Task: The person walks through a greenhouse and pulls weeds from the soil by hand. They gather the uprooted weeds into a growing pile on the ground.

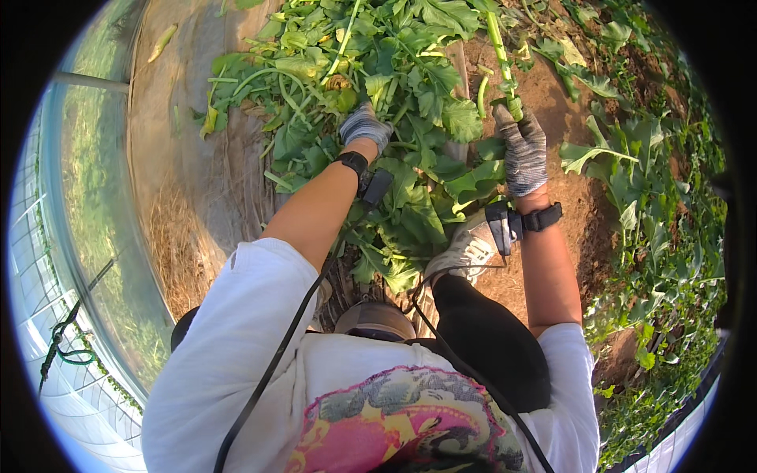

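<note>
My right hand (523,151), in a grey striped knit glove, grips the lower end of a thick pale-green leaf stalk (498,50). The stalk runs away from me to the top edge of the picture. My left hand (365,125), gloved alike, reaches into a heap of cut leafy greens (414,77). Its fingertips are hidden among the leaves, so I cannot see whether they hold anything. Broad lobed leaves (414,213) also lie between my forearms. A short piece of stalk (482,96) rests on the soil left of my right hand.
Growing leafy plants (639,195) line the right side beside bare soil (550,236). At left, a grey-brown ground sheet (195,118) meets clear plastic greenhouse film (94,177). My shoe (470,245) stands near the leaves. Black cables (278,360) trail from the wrist-worn devices across my body.
</note>
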Demonstrator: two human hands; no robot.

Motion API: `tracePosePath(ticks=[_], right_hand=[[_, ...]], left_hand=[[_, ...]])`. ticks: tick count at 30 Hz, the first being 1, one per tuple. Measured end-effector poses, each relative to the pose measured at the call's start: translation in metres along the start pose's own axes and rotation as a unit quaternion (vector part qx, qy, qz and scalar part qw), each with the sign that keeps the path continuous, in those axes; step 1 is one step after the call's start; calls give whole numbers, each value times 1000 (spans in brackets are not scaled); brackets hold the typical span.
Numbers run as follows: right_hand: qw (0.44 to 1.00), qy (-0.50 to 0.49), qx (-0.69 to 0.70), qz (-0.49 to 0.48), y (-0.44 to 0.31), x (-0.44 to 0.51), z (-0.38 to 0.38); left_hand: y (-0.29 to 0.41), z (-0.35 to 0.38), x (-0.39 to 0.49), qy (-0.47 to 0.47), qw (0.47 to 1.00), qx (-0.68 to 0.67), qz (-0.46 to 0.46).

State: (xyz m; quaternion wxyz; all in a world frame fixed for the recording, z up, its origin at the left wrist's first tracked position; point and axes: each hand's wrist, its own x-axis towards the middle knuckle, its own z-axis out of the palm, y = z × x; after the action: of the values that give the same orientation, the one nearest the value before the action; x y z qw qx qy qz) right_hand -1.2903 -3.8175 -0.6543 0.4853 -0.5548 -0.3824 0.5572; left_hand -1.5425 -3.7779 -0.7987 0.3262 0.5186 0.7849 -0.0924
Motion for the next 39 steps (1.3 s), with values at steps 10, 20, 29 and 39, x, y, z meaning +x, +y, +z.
tracePosePath(ticks=[10, 20, 29, 39], right_hand=[[984, -159, 59, 46, 10, 7, 57], [926, 55, 351, 128, 2, 24, -12], [930, -52, 361, -47, -65, -3, -99], [962, 10, 271, -8, -33, -6, -81]], left_hand=[[7, -58, -100, 25, 824, -498, 270], [50, -52, -144, 101, 826, -218, 511], [-49, -3, -27, 82, 973, -192, 102], [-69, 33, -65, -76, 804, -489, -331]])
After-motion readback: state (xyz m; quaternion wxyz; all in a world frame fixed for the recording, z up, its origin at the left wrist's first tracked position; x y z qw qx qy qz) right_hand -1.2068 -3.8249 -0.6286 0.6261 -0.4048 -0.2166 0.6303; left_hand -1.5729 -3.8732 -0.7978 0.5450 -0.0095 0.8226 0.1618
